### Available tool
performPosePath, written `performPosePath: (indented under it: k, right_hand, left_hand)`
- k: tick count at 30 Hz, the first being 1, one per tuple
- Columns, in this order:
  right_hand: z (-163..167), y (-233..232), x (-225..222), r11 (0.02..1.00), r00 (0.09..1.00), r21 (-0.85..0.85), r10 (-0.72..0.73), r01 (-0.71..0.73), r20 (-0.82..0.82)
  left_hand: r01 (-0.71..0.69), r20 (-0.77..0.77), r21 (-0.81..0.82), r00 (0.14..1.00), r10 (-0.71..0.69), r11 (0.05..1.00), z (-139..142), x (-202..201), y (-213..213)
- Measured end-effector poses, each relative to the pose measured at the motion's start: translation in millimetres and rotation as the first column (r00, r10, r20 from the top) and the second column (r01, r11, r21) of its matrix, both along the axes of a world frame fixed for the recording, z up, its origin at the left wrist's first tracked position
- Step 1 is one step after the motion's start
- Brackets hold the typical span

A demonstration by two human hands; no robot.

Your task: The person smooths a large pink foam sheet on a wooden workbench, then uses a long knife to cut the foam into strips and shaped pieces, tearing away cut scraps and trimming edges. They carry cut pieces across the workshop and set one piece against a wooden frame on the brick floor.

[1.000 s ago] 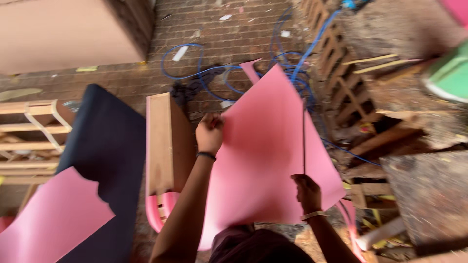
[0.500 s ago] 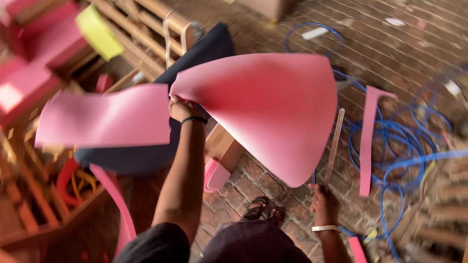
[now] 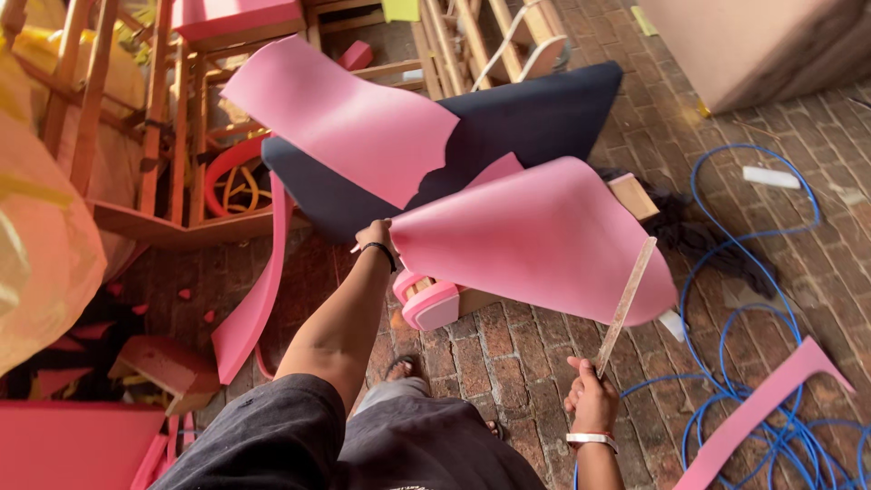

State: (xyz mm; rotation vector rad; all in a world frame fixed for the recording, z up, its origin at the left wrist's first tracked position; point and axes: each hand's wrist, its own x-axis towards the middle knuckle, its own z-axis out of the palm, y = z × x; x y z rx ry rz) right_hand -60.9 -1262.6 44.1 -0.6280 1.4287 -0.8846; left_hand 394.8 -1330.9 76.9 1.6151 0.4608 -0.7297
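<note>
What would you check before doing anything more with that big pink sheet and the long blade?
1. Left hand grips the pink sheet at its edge: ok.
2. Right hand holds the long blade by its lower end: ok.
3. Blade kept off the sheet: not ok, it lies across it.
4. Sheet flat: not ok, it curls.
5. Footing free of the blue hose: cannot tell.

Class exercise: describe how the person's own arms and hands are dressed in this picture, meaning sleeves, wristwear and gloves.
Both hands are bare, no gloves. The left hand has a thin dark band at its wrist; the right hand has a pale, silvery band. Both forearms are uncovered, and a dark grey sleeve covers the left upper arm.
</note>
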Motion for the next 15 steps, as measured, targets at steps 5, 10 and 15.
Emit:
performPosePath:
  k: [5, 10, 15]
  right_hand:
    - [18.7, -38.4, 84.0, 0.98, 0.981, -0.046, 0.194, -0.194, 0.007]
    - [8.2, -94.0, 202.4, 0.906, 0.921, -0.179, 0.39, -0.383, 0.005]
    - [-1.5, -135.9, 355.3, 0.905, 0.905, 0.008, 0.425, -0.425, -0.03]
  left_hand:
    - [0.251, -0.105, 0.051, 0.964, -0.245, 0.967, -27.5, 68.6, 19.2]
    - [0.191, -0.152, -0.011, 0.97, -0.19, 0.982, -64.7, 176.7, -0.2]
    - [0.261, -0.145, -0.064, 0.953, -0.267, 0.963, -99.2, 298.3, -44.2]
